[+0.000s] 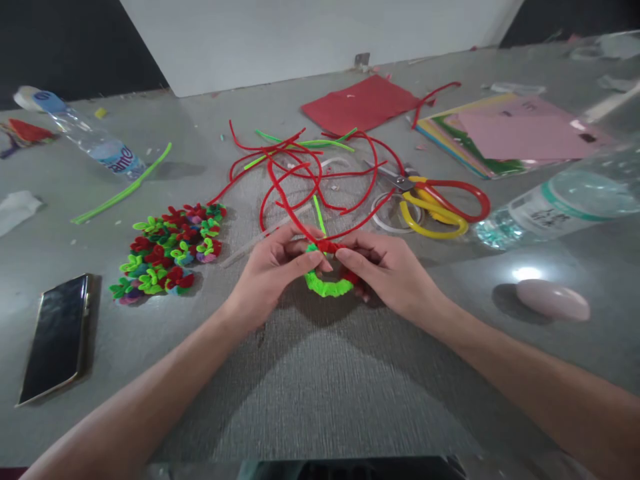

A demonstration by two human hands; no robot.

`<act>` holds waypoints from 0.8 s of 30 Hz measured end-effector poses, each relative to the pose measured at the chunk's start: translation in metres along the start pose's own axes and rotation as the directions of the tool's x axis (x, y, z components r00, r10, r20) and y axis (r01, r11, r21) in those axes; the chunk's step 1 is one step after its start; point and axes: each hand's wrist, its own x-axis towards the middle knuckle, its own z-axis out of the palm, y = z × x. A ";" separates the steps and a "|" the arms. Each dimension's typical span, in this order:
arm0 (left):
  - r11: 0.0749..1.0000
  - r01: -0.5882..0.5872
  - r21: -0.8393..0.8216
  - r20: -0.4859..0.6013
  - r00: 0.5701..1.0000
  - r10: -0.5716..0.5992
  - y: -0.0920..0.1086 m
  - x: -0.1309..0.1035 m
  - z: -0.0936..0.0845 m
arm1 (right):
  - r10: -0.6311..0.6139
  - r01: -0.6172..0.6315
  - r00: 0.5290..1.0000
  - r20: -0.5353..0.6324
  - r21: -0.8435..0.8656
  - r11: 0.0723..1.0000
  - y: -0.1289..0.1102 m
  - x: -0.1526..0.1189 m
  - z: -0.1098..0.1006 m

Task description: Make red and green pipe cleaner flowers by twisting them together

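Note:
A ring wrapped in green and red pipe cleaner point(329, 288) is held between both hands at the middle of the table. My left hand point(274, 267) pinches its left side, thumb at the green part near the top. With thumb and fingers my right hand point(387, 270) grips the right side at the red wrapping. Two red pipe cleaner ends point(287, 200) and a short green one point(319, 215) stick up from the ring's top. Behind the hands lies a tangle of loose red pipe cleaners point(320, 177). The fingertips behind the ring are partly hidden.
Left are small pipe cleaner flowers point(157, 257), a phone point(55, 337), green pipe cleaners point(125, 190) and a bottle point(95, 137). Right are scissors point(435, 203), a white ring point(383, 217), a large bottle point(555, 203), a computer mouse point(553, 299) and coloured sheets point(525, 127). Red felt point(360, 105) lies behind.

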 end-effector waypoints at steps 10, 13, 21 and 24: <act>1.000 -0.015 0.005 -0.048 0.999 0.015 0.003 -0.001 0.008 | -0.017 0.017 0.999 -0.028 0.013 1.000 -0.002 -0.002 0.004; 0.995 -0.047 0.087 -0.062 0.997 0.052 0.004 0.000 0.007 | -0.098 0.093 0.995 -0.033 -0.123 0.988 -0.003 -0.002 0.002; 0.973 -0.047 0.225 0.007 0.999 0.047 0.001 -0.002 -0.001 | -0.166 0.156 0.986 0.003 -0.361 0.919 0.000 -0.003 0.002; 0.975 0.000 0.221 0.036 0.999 -0.009 0.004 -0.002 -0.002 | -0.189 0.164 0.981 -0.039 -0.341 0.925 -0.004 -0.002 0.001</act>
